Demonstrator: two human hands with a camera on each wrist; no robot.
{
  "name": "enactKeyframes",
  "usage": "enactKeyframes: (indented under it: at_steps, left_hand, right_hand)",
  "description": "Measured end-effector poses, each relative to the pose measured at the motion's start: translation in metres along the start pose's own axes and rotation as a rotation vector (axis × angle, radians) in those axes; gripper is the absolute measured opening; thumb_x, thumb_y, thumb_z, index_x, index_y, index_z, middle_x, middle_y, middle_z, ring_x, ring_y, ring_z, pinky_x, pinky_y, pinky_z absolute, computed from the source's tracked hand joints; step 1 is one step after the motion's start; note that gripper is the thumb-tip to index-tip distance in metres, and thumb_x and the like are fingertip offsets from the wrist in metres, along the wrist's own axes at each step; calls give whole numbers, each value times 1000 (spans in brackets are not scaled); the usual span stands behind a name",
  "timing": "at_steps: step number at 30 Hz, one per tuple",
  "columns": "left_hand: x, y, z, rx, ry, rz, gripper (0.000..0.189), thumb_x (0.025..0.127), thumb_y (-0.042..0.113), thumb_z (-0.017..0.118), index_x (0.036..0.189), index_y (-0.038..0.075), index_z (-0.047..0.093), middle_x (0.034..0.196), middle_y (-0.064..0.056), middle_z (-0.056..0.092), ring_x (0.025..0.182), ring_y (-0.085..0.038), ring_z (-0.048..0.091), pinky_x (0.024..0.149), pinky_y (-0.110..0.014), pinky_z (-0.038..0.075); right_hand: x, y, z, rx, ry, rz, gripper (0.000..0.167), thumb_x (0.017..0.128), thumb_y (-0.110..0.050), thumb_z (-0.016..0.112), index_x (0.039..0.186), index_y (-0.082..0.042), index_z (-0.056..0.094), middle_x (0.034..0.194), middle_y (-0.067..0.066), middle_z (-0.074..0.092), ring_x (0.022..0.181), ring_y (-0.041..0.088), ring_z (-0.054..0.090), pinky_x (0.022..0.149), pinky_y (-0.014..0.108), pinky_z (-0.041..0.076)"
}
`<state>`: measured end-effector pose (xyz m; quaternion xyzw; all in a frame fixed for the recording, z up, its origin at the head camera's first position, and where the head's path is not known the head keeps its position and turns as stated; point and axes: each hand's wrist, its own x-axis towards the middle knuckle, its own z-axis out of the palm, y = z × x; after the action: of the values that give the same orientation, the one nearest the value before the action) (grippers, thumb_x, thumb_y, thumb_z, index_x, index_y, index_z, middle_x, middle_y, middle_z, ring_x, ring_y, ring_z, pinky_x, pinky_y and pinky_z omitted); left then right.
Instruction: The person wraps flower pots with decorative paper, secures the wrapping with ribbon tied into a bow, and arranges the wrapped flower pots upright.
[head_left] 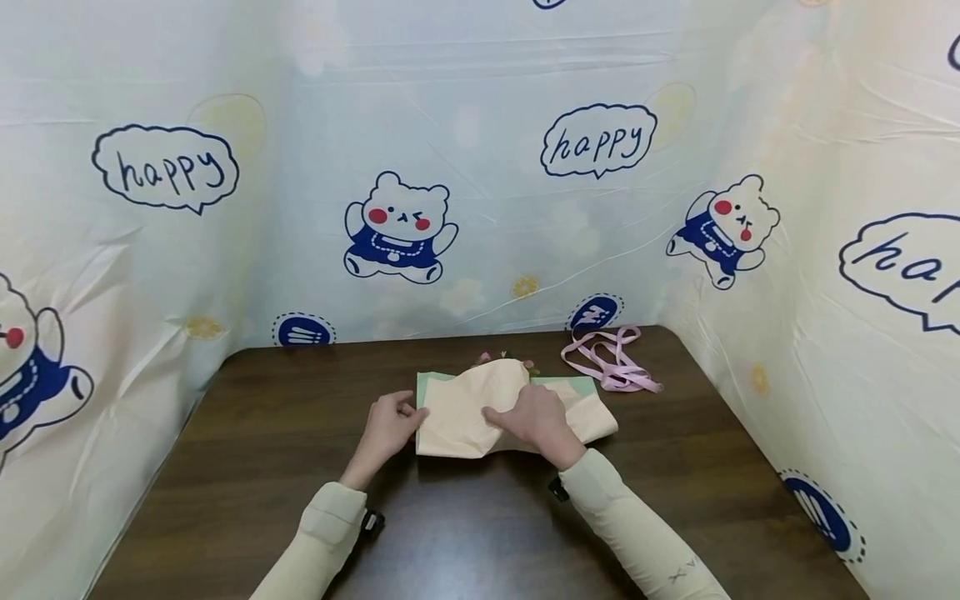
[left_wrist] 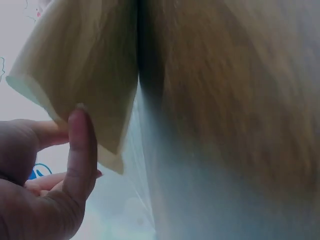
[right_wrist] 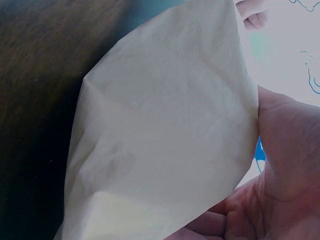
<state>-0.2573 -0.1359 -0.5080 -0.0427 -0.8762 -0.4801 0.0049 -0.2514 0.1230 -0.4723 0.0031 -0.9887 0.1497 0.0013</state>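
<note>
A sheet of cream wrapping paper (head_left: pixel 457 417) with pale green showing at its edges lies folded across the table, creased in the middle. Small pink flowers (head_left: pixel 484 358) with bits of green peek out behind its top edge; the rest of them is hidden. At the paper's left edge, my left hand (head_left: pixel 392 425) pinches it, thumb in front and index finger behind in the left wrist view. My right hand (head_left: pixel 536 414) grips the folded paper near its middle. Its thumb lies over the front, while the right wrist view shows the other fingers going behind the paper (right_wrist: pixel 170 110).
A loose, tangled pink ribbon (head_left: pixel 618 367) lies at the back right of the dark wooden table (head_left: pixel 285 467). Behind and beside the table hangs a pale curtain (head_left: pixel 480 100) printed with bears and the word "happy".
</note>
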Motion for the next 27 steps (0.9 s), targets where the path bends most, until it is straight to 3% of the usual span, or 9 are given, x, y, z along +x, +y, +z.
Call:
enactKeyframes:
  at_steps: [3,6,11,13,18,24,27]
  left_hand:
    - [-1,0,2,-20,7,-7,44,98,16,67,130,-14,60,73,-7,67,60,-15,62,57,-28,50]
    - [-3,-1,4,-61,-33,-68,34,102,23,61,109,-8,71,62,-1,57,54,-12,52,53,-27,43]
    - [-8,-3,9,-197,-105,-158,32,101,23,61,92,-6,70,63,-2,62,55,-10,57,55,-26,46]
    - [-10,-2,11,-218,-109,-134,28,100,18,63,99,-8,71,67,-6,69,57,-11,61,57,-26,49]
    - [-13,3,15,-133,-72,-36,25,97,10,64,107,-11,72,65,-8,71,53,-10,62,53,-24,49]
    - [-16,12,19,-68,7,45,19,95,5,62,81,-2,73,50,5,49,44,-6,44,45,-20,35]
    - [-18,18,20,-53,26,85,24,95,5,60,73,1,70,49,5,43,43,-7,39,44,-21,31]
  right_hand:
    - [0,-1,0,8,-6,6,68,77,-75,66,75,-7,62,72,10,64,67,26,61,59,37,49]
    - [-1,-3,1,12,-11,8,66,77,-74,67,74,-8,62,72,9,63,68,26,61,59,37,49]
    - [-2,-7,0,0,-5,3,64,77,-73,68,73,-9,61,72,9,64,69,26,61,60,38,49]
    - [-2,-8,-1,-7,-1,3,66,77,-73,68,76,-8,63,74,10,65,70,27,62,60,38,50]
    - [-2,-10,-1,-35,1,12,70,77,-75,68,80,-5,67,76,11,66,71,28,63,61,39,51]
    - [-4,-13,0,-59,11,5,68,77,-74,68,76,-6,67,71,9,64,67,26,61,58,37,49]
    - [-4,-13,0,-67,16,7,68,78,-73,69,79,-5,68,73,9,65,67,26,62,58,37,50]
